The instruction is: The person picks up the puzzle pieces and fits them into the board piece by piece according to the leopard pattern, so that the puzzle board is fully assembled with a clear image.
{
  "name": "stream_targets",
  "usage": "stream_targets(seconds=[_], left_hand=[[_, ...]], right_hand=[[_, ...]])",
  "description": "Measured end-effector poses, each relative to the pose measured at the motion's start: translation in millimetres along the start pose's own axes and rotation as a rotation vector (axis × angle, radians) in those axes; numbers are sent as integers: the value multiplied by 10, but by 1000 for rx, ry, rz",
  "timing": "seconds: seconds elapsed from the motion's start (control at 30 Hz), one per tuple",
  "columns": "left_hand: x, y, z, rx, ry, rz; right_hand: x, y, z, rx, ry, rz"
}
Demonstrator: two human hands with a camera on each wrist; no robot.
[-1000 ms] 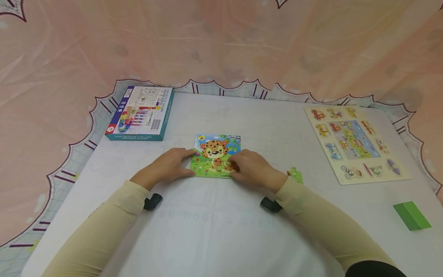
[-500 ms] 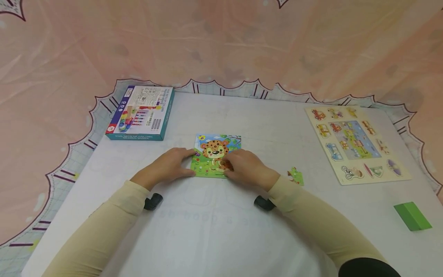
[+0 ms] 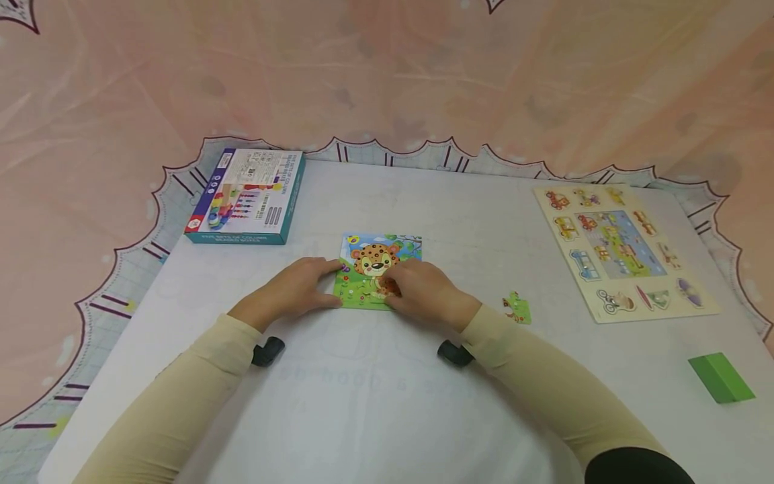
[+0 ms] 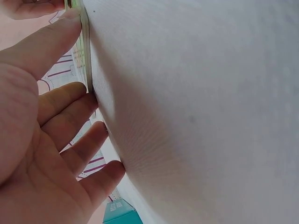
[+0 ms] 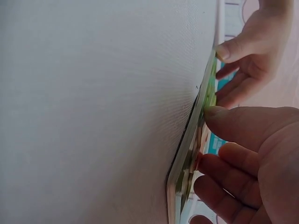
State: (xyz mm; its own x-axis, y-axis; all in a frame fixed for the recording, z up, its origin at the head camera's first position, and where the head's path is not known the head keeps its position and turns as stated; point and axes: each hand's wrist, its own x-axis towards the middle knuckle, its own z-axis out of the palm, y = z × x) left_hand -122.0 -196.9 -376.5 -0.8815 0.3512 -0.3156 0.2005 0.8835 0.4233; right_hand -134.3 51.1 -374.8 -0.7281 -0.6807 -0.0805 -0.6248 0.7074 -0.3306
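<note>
A square jigsaw puzzle board (image 3: 357,289) with a spotted cub on green grass lies in the middle of the white table. My left hand (image 3: 293,289) rests at its left edge, thumb and fingertips touching the side, fingers fairly straight. Over the lower right part of the picture, my right hand (image 3: 426,289) pinches a puzzle piece (image 5: 190,179) between thumb and curled fingers. That hand hides most of the piece and the board's lower right corner. Right of it, a loose green puzzle piece (image 3: 517,308) lies flat on the table.
A boxed toy set (image 3: 244,197) lies at the back left. At the back right is a wooden peg puzzle board (image 3: 625,252) with vehicle pictures. A green block (image 3: 721,378) sits near the right edge. Patterned cloth (image 3: 387,81) stretches behind the table.
My right hand has slid left across the lower part of the board, uncovering more of its right edge and the loose piece. My left hand stays at the left edge.
</note>
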Motion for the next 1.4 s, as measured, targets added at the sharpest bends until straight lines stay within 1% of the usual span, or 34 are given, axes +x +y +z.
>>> stream_targets(seconds=[0.53,0.8,0.9,1.13,1.4], left_hand=[[7,0,3,7,0,-6],[9,5,4,13,-2,-11],[11,7,2,13,-3,-15],[11,10,-2,11,-5,-20],[10,3,4,2,-1,-14]], right_hand=[[24,-19,17,-57,21,-15],[21,-18,29,-60,41,-34],[17,-20,24,-56,38,-27],[10,-5,-7,-24,10,18],[31,-4,-6,-15,-2,10]])
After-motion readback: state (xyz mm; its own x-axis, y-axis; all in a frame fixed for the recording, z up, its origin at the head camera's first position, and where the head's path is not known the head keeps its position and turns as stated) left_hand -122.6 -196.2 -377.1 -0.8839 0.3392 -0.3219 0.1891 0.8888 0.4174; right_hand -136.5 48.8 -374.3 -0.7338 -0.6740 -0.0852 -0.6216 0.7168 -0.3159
